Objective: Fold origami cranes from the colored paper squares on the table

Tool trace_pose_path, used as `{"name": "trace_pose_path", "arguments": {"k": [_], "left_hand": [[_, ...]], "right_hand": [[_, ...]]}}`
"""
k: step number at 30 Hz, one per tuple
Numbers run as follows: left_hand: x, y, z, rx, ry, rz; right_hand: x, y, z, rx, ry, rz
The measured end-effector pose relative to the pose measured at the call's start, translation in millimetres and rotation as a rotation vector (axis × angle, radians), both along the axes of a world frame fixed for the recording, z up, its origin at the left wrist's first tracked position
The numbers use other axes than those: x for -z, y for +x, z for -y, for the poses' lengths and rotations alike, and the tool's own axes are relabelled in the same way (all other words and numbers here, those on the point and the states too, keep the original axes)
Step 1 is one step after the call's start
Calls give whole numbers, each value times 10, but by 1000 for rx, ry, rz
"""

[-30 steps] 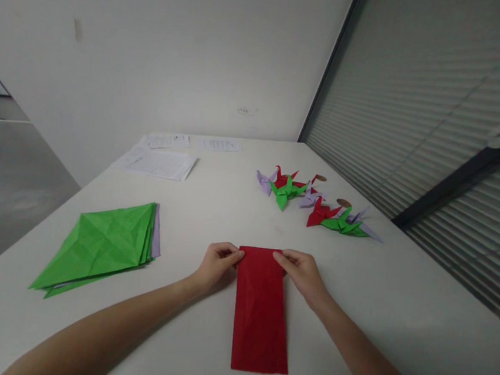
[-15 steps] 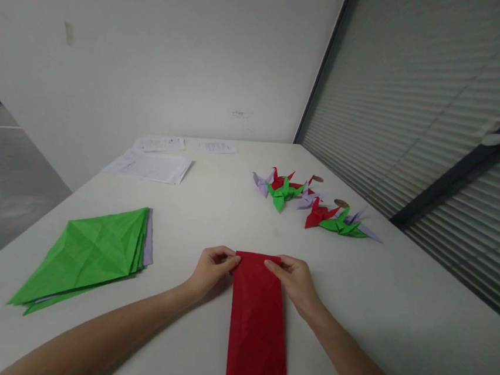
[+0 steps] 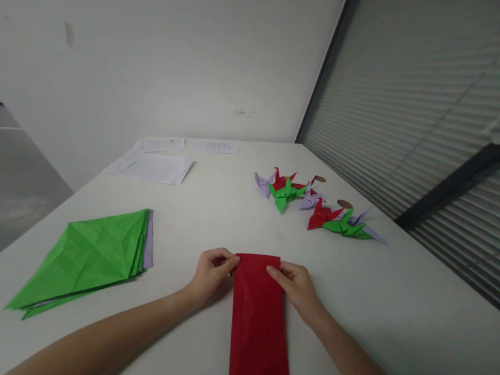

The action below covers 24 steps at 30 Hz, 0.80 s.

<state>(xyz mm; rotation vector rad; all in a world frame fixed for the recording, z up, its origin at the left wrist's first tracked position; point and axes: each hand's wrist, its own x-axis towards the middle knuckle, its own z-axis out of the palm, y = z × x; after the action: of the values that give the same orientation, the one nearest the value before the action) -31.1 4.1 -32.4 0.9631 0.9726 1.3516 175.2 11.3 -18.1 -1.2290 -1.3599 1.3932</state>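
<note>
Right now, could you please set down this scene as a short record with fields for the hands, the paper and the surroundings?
Left hand: pinches the red paper at its far left corner
Right hand: grips the red paper near its far right corner, thumb on top
Red paper: long rectangle, lightly creased, a short edge toward the person
Left side: green paper stack, lilac paper showing at its right edge
Right, farther back: folded paper birds in red, green and lilac
Far left: white printed sheets
Surface: white table

Printed sheets (image 3: 157, 168) are lying far left on white desk (image 3: 212, 207), brown discs (image 3: 344, 203) are resting right, slatted blinds (image 3: 416, 109) are hanging alongside, pale wall (image 3: 178, 57) rising behind.
</note>
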Motion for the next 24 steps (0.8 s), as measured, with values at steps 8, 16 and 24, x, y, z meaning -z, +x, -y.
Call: {"name": "trace_pose_path", "arguments": {"k": [8,16,24], "left_hand": [[-13,28,-13,54,-43,61],[-94,-45,-38,-49,34,-93],[-160,-166,-85,-33,42,-97]], "right_hand": [[6,10,-37,10,58,63],[-1,-48,-6,11,128,93],[1,-37,-11,-71,139,88]]}}
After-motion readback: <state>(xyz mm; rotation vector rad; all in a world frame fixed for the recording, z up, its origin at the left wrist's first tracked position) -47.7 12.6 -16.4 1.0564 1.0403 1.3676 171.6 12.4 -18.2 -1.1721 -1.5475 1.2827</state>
